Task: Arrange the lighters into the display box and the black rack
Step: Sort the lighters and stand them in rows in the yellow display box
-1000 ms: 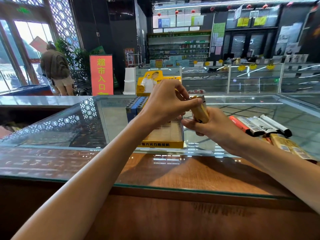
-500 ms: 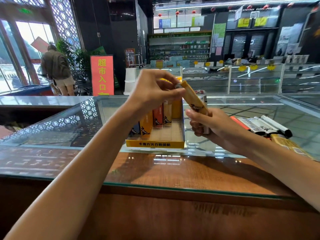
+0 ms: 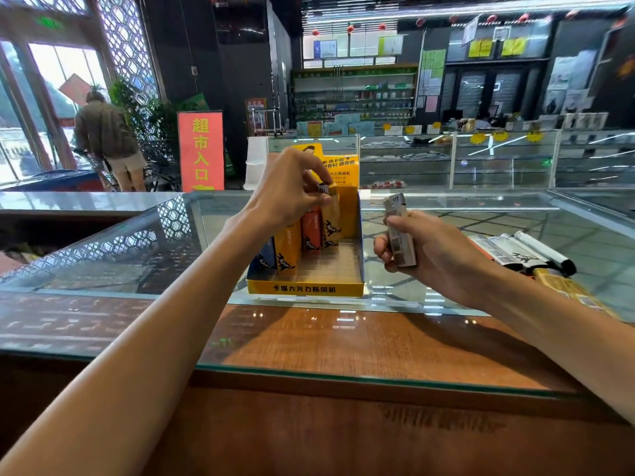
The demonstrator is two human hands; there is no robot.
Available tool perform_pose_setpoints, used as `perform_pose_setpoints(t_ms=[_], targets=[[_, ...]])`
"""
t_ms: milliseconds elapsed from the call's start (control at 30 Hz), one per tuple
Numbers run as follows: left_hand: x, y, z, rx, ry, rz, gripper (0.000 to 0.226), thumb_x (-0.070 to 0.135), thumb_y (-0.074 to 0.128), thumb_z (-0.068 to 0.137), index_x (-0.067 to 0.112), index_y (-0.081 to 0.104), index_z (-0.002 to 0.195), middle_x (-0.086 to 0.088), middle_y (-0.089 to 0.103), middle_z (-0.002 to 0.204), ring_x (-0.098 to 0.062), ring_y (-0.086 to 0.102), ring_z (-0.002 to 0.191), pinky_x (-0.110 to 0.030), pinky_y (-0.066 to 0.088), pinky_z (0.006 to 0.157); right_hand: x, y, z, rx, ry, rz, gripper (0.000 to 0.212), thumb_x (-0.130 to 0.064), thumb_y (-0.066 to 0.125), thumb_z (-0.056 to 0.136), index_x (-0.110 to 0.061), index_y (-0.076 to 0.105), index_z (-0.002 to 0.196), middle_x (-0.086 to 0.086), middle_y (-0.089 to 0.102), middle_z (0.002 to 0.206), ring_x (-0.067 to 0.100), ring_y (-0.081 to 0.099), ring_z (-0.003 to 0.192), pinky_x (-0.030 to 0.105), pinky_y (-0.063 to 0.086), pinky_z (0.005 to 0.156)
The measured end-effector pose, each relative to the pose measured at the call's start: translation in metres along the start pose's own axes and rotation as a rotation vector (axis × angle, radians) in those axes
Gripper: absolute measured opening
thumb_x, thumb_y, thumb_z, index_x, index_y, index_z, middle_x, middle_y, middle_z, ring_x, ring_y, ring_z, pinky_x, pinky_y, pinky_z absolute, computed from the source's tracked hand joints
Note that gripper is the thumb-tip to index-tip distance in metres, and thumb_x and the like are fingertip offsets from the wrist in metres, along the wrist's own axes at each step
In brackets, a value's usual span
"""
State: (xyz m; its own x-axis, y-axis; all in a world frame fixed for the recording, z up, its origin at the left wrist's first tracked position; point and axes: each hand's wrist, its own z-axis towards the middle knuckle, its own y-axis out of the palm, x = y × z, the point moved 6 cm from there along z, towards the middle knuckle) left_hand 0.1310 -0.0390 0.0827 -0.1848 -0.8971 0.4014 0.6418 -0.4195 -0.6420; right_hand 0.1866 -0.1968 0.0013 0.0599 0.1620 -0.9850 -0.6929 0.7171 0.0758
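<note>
A glass-covered wooden tabletop (image 3: 309,338) fills the lower half of the frame, running from edge to edge. At centre frame a yellow cardboard display box (image 3: 343,290) stands on it, its low front lip printed with black characters and its tall back card rising behind. In the upper left a person in a brown jacket (image 3: 106,132) stands by the glass doors with their back to the camera. Just right of them is an orange-red floor sign (image 3: 201,151) with yellow characters.

The left hand (image 3: 292,190), above the box at centre, pinches the metal cap of a tan lighter (image 3: 331,218) between thumb and fingertips. That lighter stands upright, with its lower end down inside the box. The right hand (image 3: 436,249), right of centre and clear of the box, is curled around a silver lighter (image 3: 398,235) that points up with its barcode label facing the camera.

At the right edge, several loose lighters (image 3: 525,254) lie side by side on the glass. Inside the box, along its left side, stand a blue lighter (image 3: 266,257), a yellow lighter (image 3: 287,249) and an orange lighter (image 3: 312,231). The orange one is just beside the tan one.
</note>
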Motion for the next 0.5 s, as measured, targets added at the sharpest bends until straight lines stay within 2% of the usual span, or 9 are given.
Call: perform_pose_setpoints(t_ms=[133, 300, 400, 500], targets=[[0.006, 0.006, -0.003, -0.004, 0.067, 0.101, 0.021, 0.010, 0.077, 0.074, 0.005, 0.073, 0.094, -0.004, 0.066, 0.086, -0.006, 0.055, 0.068, -0.003, 0.042, 0.056, -0.002, -0.001, -0.001, -0.020, -0.031, -0.017, 0.017, -0.018, 0.037, 0.101, -0.008, 0.051, 0.104, 0.008, 0.063, 0.075, 0.016, 0.058, 0.067, 0.026, 0.048, 0.063], [0.005, 0.008, -0.004, 0.010, 0.103, 0.162, 0.021, 0.010, 0.076, 0.076, 0.005, 0.074, 0.096, -0.008, 0.069, 0.095, -0.002, 0.046, 0.066, -0.001, 0.036, 0.057, -0.002, 0.001, -0.002, -0.068, -0.055, -0.045, 0.021, -0.020, 0.042, 0.098, -0.011, 0.056, 0.112, 0.006, 0.062, 0.079, 0.014, 0.061, 0.070, 0.025, 0.053, 0.066], [0.005, 0.010, -0.002, 0.011, 0.117, 0.198, 0.025, 0.009, 0.076, 0.076, 0.005, 0.073, 0.100, -0.008, 0.070, 0.096, -0.006, 0.049, 0.072, -0.006, 0.037, 0.058, -0.003, 0.003, -0.003, -0.088, -0.062, -0.044, 0.022, -0.019, 0.043, 0.098, -0.012, 0.057, 0.112, 0.007, 0.061, 0.078, 0.015, 0.060, 0.070, 0.026, 0.053, 0.067], [0.005, 0.012, -0.002, 0.016, 0.121, 0.171, 0.026, 0.006, 0.075, 0.075, 0.002, 0.072, 0.101, -0.012, 0.070, 0.099, -0.013, 0.059, 0.082, -0.022, 0.050, 0.074, -0.002, 0.003, -0.004, -0.096, -0.062, -0.034, 0.021, -0.018, 0.043, 0.098, -0.012, 0.057, 0.111, 0.006, 0.061, 0.077, 0.015, 0.059, 0.070, 0.026, 0.052, 0.067]])
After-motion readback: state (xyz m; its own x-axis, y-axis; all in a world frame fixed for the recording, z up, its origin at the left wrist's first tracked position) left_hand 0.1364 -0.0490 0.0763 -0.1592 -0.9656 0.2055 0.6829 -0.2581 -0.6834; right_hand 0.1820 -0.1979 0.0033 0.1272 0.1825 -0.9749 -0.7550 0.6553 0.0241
